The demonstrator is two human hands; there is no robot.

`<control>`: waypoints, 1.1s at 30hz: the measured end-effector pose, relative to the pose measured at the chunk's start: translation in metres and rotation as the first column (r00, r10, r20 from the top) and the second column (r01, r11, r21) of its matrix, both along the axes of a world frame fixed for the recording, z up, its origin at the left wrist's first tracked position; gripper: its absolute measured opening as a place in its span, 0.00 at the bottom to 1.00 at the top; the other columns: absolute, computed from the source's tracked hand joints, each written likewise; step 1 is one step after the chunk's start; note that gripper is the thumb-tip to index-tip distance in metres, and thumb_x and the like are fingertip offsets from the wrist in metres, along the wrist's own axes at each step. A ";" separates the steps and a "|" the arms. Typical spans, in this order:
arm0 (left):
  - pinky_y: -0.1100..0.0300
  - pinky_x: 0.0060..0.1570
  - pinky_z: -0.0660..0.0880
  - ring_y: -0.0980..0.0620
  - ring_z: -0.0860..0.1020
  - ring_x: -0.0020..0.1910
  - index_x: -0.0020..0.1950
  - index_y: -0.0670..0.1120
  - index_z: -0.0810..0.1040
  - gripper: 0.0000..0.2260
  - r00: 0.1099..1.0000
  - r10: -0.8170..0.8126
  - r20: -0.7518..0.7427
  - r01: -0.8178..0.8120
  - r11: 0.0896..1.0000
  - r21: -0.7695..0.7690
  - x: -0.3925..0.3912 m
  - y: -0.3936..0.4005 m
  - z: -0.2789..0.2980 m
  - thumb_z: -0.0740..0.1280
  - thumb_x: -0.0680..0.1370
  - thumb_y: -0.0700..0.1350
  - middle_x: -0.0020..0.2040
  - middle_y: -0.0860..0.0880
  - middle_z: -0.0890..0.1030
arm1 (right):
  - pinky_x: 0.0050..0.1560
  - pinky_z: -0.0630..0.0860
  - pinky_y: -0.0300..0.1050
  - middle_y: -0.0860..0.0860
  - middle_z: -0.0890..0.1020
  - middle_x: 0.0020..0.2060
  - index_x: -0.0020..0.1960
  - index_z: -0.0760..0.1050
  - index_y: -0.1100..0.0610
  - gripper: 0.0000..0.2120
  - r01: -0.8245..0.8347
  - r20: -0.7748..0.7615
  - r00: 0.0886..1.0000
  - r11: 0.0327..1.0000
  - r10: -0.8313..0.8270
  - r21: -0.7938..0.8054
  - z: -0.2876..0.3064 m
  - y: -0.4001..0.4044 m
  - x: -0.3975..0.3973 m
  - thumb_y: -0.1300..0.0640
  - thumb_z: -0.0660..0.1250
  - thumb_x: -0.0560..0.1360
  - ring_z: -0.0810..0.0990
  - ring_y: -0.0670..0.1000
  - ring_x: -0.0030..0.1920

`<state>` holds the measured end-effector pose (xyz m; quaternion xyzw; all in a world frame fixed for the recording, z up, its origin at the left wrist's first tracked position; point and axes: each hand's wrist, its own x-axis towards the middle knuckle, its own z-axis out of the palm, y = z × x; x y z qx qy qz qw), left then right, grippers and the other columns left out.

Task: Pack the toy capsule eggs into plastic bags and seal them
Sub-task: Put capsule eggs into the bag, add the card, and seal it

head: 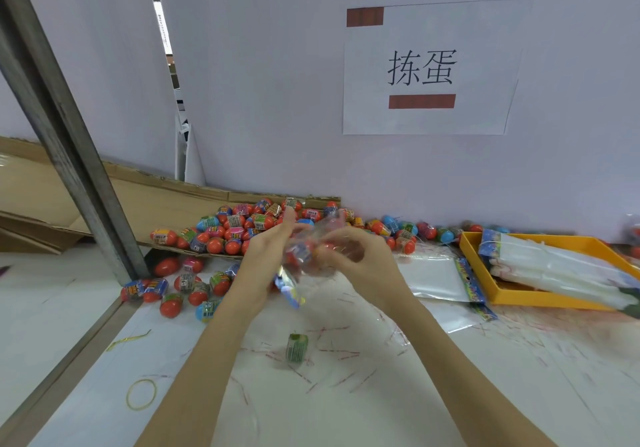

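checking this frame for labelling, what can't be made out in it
- Head view: the count of eggs inside the clear plastic bag; motion blur and both hands, left and right, cover it.
- Whether the bag is sealed: blurred.
- Print on the small green capsule lying on the table: too small.
- Contents of the yellow plastic tray: cut off by the right edge.

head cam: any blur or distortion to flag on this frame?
Head view: motion blur smears both hands, left hand and right hand, and the clear bag they hold; wide-angle bends the metal post; wall sign stays sharp; lighting soft, no hard shadows.
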<state>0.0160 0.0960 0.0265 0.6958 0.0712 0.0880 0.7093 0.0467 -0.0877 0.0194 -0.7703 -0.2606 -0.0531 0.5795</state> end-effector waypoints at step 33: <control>0.53 0.54 0.83 0.48 0.86 0.58 0.63 0.54 0.84 0.24 0.987 -0.012 0.161 0.030 0.994 -0.110 -0.003 0.003 0.003 0.81 0.69 0.56 0.59 0.48 0.87 | 0.53 0.77 0.42 0.43 0.86 0.50 0.58 0.85 0.55 0.15 0.126 0.292 0.948 0.992 -0.124 0.013 0.003 0.007 -0.011 0.70 0.64 0.81 0.80 0.41 0.52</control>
